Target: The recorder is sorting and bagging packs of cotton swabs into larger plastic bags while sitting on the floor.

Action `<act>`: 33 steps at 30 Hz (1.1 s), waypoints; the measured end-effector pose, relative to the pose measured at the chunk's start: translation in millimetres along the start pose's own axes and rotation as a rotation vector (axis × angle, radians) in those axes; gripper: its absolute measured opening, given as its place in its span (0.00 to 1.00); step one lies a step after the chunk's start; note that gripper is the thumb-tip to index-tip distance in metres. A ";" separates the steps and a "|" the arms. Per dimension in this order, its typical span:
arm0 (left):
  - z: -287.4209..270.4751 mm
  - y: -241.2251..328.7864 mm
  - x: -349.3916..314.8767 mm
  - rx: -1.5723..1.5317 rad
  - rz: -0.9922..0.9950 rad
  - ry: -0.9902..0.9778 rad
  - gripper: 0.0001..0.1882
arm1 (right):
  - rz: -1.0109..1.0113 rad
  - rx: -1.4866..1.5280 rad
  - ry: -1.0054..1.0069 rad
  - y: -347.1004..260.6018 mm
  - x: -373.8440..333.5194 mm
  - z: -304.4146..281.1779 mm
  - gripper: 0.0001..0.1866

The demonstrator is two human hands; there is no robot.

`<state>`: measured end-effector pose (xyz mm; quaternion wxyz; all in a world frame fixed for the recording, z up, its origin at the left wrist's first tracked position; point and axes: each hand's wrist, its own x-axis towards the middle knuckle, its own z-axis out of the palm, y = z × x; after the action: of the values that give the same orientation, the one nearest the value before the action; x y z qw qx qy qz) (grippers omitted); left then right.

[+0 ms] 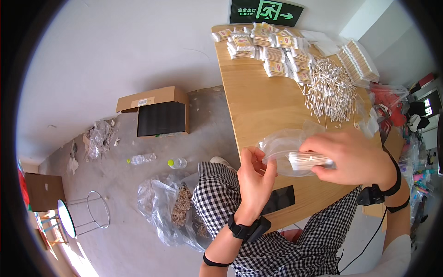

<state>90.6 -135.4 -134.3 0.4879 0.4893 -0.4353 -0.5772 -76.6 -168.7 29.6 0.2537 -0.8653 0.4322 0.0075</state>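
Note:
My right hand [344, 157] grips a bundle of cotton swabs [307, 160] by its sides, white tips toward the left. Pinched in the fingers of my left hand [256, 177] is the edge of a clear plastic bag [281, 141], which spreads over the table around the bundle. The swabs lie at or inside the bag's mouth; how deep they sit I cannot tell. Beyond my right hand rises a loose heap of cotton swabs [332, 90]. Several filled packs of swabs [277, 68] with yellow-and-white labels are stacked at the table's far end.
A long pack of swabs [357, 62] stands at the table's far right. A black phone [279, 199] lies by my left wrist on the wooden table [254, 108]. Left on the floor are an opened carton [161, 115], plastic bottles [177, 163], a sack [159, 207] and a stool [67, 218].

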 end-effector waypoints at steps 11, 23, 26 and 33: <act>24.6 -10.4 -23.4 -0.116 0.118 0.123 0.08 | -0.146 -0.684 0.024 3.8 5.9 78.5 0.12; 31.8 -18.7 -31.4 -0.131 0.204 0.161 0.09 | 0.153 0.158 -0.197 56.7 35.0 105.0 0.14; 32.4 -21.2 -35.3 0.008 0.366 0.162 0.09 | 0.013 0.241 -0.221 37.6 41.9 97.7 0.27; 38.1 -19.2 -41.7 0.019 0.388 0.098 0.10 | -0.015 -0.171 -0.063 47.6 48.7 100.0 0.35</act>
<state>52.1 -90.4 -141.9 0.6059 0.4283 -0.5027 -0.4435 -61.3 -184.1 -89.4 0.1924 -0.8864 0.4152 0.0697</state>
